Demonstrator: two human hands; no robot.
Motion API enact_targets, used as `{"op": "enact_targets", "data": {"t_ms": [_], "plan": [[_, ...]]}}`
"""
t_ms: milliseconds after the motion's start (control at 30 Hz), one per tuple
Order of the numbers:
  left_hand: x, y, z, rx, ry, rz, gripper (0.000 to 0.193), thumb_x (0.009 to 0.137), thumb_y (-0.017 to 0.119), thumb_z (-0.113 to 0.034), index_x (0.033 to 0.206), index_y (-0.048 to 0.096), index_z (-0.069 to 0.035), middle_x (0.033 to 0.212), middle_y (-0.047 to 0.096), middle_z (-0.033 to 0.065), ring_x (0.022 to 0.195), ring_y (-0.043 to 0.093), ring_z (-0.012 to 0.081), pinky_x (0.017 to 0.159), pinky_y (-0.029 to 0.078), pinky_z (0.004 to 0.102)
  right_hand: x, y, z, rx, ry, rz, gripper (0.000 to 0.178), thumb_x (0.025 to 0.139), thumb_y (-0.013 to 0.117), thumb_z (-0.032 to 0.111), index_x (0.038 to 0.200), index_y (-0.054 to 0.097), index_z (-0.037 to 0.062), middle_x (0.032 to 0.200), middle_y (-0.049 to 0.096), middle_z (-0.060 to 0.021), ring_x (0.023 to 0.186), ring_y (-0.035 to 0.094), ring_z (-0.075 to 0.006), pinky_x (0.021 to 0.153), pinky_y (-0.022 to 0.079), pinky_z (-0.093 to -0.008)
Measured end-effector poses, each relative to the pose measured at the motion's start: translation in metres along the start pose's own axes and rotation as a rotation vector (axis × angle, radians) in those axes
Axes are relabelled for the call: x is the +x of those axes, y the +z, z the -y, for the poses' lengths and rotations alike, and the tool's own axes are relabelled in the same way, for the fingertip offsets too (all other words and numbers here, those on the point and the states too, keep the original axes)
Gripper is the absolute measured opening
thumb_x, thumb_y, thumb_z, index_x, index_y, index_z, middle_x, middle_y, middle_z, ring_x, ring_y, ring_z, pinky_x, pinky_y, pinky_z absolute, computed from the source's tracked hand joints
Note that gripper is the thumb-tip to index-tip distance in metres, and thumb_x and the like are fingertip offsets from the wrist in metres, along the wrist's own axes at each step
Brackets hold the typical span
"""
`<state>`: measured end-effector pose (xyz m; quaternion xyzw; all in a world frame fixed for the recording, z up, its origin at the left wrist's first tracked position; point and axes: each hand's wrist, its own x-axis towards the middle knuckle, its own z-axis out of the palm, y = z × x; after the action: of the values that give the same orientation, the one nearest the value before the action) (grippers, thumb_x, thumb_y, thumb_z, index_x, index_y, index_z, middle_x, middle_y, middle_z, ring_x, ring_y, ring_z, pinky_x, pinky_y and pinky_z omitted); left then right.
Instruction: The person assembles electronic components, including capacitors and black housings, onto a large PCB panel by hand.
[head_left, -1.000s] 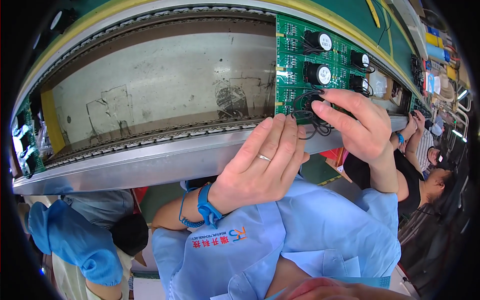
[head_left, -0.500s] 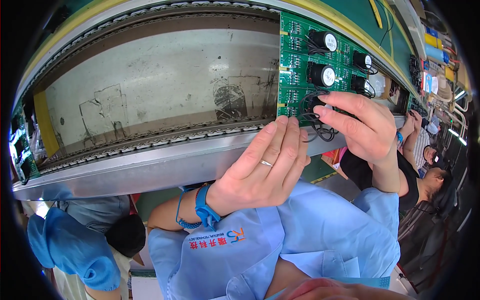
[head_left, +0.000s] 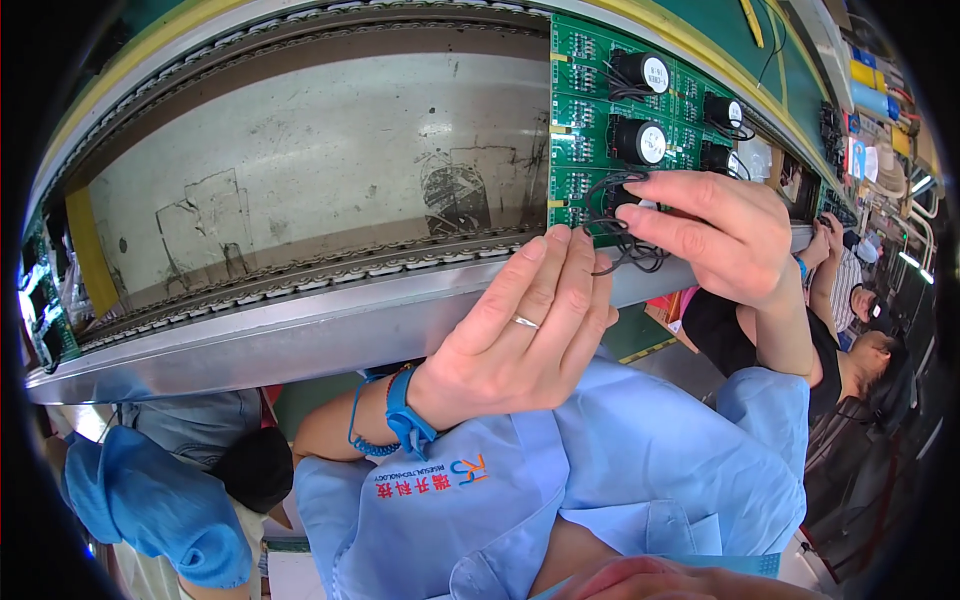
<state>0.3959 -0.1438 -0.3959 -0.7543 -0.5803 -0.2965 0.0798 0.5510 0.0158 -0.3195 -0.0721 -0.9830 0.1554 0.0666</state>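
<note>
A green circuit board (head_left: 572, 148) panel lies across the chain rails of a conveyor. It carries several black cylindrical components with white round tops, such as this black cylindrical component (head_left: 637, 141), each with looped black wires. My right hand (head_left: 715, 230) grips the nearest such component between thumb and finger, largely covering it. Loose black wires (head_left: 640, 252) hang from there over the near rail. My left hand (head_left: 525, 325), wearing a ring and a blue wristband (head_left: 405, 415), has its fingers stretched out together. Its fingertips touch the board's near left corner; the thumb is mostly hidden.
A metal rail (head_left: 300, 340) edges the conveyor on my side. The worn grey bed (head_left: 300, 150) stretches left to a yellow strip (head_left: 92, 250) and another board (head_left: 45, 290). One person (head_left: 160, 500) is at the lower left, and others (head_left: 860, 360) are at the right.
The board has shifted slightly left along the conveyor. Both my hands have moved left with it, and the black wires have shifted between them.
</note>
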Motion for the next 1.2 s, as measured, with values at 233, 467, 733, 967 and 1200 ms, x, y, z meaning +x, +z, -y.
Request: {"op": "enact_targets", "data": {"t_ms": [233,467,733,967,1200], "plan": [[0.008,-0.018,0.0,-0.181,-0.085,0.044,0.023,0.092,0.059,-0.026,0.103,0.069,-0.009,0.108,0.069,0.0077,0.101,0.067,0.0194,0.1,0.042,0.0409,-0.014,0.005,0.005,-0.008,0.038,-0.071,0.029,0.069,0.064,0.002,0.096,0.073,0.0034,0.097,0.069,-0.0136,0.078,0.07,-0.0252,0.059,0.057,-0.0306],[0.018,-0.034,0.02,-0.354,-0.259,0.201,0.032,0.077,0.059,0.003,0.109,0.065,-0.001,0.117,0.065,0.0151,0.099,0.067,0.0252,0.102,0.039,0.0475,-0.044,-0.004,0.007,0.098,0.097,-0.307,0.032,0.067,0.062,-0.006,0.095,0.073,0.0048,0.096,0.07,-0.0108,0.074,0.069,-0.0216,0.056,0.054,-0.0284],[0.039,-0.038,0.017,-0.359,-0.257,0.256,0.031,0.081,0.058,0.007,0.111,0.063,-0.002,0.102,0.07,0.0126,0.091,0.069,0.0257,0.103,0.039,0.0483,-0.049,0.027,0.034,-0.08,-0.023,-0.428,0.026,0.063,0.068,0.011,0.087,0.072,0.003,0.08,0.061,-0.0037,0.057,0.058,-0.0134,0.044,0.039,-0.0243],[0.041,-0.035,0.026,-0.52,-0.268,0.302,0.031,0.09,0.052,0.001,0.12,0.06,-0.003,0.088,0.069,0.0135,0.078,0.066,0.029,0.104,0.039,0.0488,-0.047,0.039,0.041,-0.229,0.012,-0.532,0.03,0.058,0.068,0.013,0.086,0.072,0.0042,0.082,0.061,-0.0019,0.053,0.051,-0.0078,0.043,0.033,-0.0221],[0.072,-0.019,0.007,-0.655,-0.163,0.498,0.032,0.092,0.05,0.0,0.123,0.056,-0.003,0.089,0.068,0.0179,0.079,0.066,0.0323,0.104,0.04,0.0473,-0.06,0.054,0.062,-0.248,0.131,-0.465,0.029,0.067,0.064,0.017,0.095,0.07,0.0084,0.093,0.064,-0.0013,0.057,0.05,-0.0081,0.046,0.04,-0.0206]]}}
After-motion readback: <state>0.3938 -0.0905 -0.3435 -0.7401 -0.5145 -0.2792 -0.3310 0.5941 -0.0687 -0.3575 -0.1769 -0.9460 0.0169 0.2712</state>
